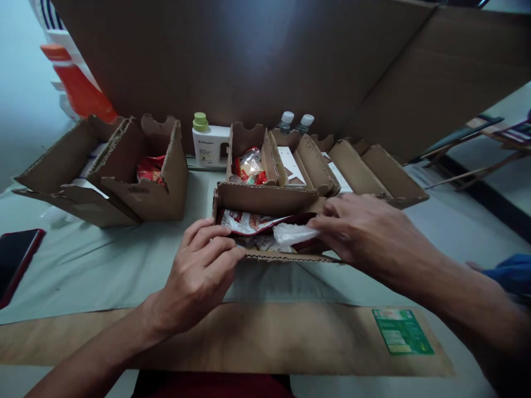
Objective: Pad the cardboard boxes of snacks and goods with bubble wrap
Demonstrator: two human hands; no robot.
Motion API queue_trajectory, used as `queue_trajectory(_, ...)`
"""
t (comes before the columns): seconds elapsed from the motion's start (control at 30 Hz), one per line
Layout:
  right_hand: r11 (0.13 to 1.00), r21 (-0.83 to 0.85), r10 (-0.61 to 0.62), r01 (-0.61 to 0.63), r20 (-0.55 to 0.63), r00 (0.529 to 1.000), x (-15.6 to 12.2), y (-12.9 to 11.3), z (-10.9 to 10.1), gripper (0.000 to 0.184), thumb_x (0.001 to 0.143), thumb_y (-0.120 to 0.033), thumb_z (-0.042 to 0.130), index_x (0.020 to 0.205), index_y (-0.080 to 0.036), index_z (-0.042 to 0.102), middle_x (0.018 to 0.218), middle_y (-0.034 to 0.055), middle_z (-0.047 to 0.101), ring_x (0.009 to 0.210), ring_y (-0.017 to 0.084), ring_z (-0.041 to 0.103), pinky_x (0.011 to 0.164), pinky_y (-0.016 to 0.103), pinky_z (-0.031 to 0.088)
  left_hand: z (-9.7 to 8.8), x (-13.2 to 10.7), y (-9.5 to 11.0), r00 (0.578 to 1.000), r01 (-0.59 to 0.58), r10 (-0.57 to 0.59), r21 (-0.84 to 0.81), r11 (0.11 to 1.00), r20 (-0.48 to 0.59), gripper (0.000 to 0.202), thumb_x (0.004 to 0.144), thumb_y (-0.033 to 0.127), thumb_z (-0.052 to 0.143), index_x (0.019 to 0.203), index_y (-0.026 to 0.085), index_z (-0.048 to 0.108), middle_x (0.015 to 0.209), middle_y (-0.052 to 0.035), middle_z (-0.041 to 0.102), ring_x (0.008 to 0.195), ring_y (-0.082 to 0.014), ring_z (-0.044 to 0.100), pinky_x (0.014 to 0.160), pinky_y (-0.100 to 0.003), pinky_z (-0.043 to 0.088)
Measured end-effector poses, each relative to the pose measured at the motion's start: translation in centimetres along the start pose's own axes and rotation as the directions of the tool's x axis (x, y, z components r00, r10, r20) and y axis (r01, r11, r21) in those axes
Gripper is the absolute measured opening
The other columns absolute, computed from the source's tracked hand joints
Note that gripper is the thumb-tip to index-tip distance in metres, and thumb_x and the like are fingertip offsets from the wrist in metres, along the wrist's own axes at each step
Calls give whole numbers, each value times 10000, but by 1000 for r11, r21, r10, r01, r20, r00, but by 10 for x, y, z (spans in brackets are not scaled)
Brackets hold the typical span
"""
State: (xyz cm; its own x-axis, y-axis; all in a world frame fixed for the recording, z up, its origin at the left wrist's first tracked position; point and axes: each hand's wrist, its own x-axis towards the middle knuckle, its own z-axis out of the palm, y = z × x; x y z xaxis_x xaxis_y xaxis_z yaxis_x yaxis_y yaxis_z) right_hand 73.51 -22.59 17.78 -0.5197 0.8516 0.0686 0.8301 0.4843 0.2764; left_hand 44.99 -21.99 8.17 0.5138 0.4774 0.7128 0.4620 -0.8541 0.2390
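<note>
A narrow cardboard box [265, 199] stands in front of me on the cloth. Its near left corner is gripped by my left hand [203, 271], the fingers curled over the rim. My right hand [344, 224] reaches over the box's right end, fingers pinched on a crumpled, whitish plastic bag [294, 234]. Inside the box, against its far wall, lies a printed food packet [249, 222] with a dark red edge. More clear, crinkled plastic shows below the bag. My right hand hides the right end of the box.
Behind are more cardboard boxes [166, 199], some holding red packets [151, 168] or white cartons [290, 166]. A white bottle with a green cap [211, 145] and two clear bottles [286, 120] stand by the large cardboard panel [232, 61]. A phone [19, 262] lies left; a green card [402, 331] is nearer.
</note>
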Motion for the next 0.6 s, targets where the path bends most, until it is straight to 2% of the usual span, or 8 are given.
queue_trajectory(0.03, 1000, -22, 0, 3, 128, 992, 12, -3, 2, 154, 855, -189, 655, 731, -216, 741, 761, 67, 673, 679, 209, 570, 613, 335, 326, 1, -2, 1, 1000, 5, -5, -10, 1000, 2, 175, 898, 34, 614, 995, 165, 676, 896, -44, 739, 1036, -233, 651, 1111, -491, 432)
queue_trajectory(0.1, 1000, 0, -4, 4, 340, 940, 33, -12, 4, 139, 820, -161, 668, 710, -205, 740, 769, 63, 707, 630, 179, 580, 567, 319, 280, 0, -5, 3, 1000, 18, -17, -31, 999, 11, 193, 889, 26, 612, 1004, 168, 677, 900, -39, 736, 1022, -224, 648, 1124, -494, 413)
queue_trajectory(0.2, 996, 92, -52, 7, 497, 866, 57, -30, 2, 161, 859, -163, 637, 792, -210, 776, 851, 61, 766, 652, 169, 644, 547, 298, 283, -1, -4, 1, 999, 31, -28, -73, 997, 32, 198, 901, 26, 593, 1013, 168, 675, 899, -36, 731, 984, -203, 655, 1126, -486, 400)
queue_trajectory(0.3, 995, 98, -46, -11, 561, 827, 70, -45, 6, 218, 915, -182, 590, 866, -204, 801, 837, 87, 783, 696, 207, 698, 554, 292, 330, -1, -2, -1, 999, 38, -35, -105, 994, 29, 178, 917, 36, 579, 996, 163, 674, 888, -40, 729, 954, -190, 665, 1128, -486, 391)
queue_trajectory(0.43, 994, 76, 20, -79, 583, 812, 78, -55, 19, 254, 952, -204, 554, 939, -181, 807, 807, 118, 782, 711, 239, 725, 577, 297, 385, 1, -3, -1, 999, 35, -34, -127, 991, 14, 170, 922, 40, 572, 989, 161, 671, 883, -43, 728, 898, -175, 668, 1136, -500, 383)
queue_trajectory(0.5, 988, 113, 16, -102, 593, 805, 76, -54, 23, 256, 965, -233, 551, 965, -177, 801, 857, 119, 790, 753, 243, 736, 604, 296, 418, 0, -4, -1, 999, 35, -32, -122, 992, 20, 175, 919, 39, 570, 983, 168, 668, 885, -35, 727, 874, -167, 664, 1139, -496, 382)
queue_trajectory(0.6, 973, 199, -15, -113, 548, 836, 63, -44, 21, 264, 960, -317, 585, 1101, -202, 777, 951, 102, 798, 823, 252, 743, 663, 306, 470, -2, -5, 0, 998, 45, -41, -101, 994, 39, 191, 912, 23, 569, 973, 177, 664, 872, -18, 717, 833, -152, 653, 1147, -487, 377)
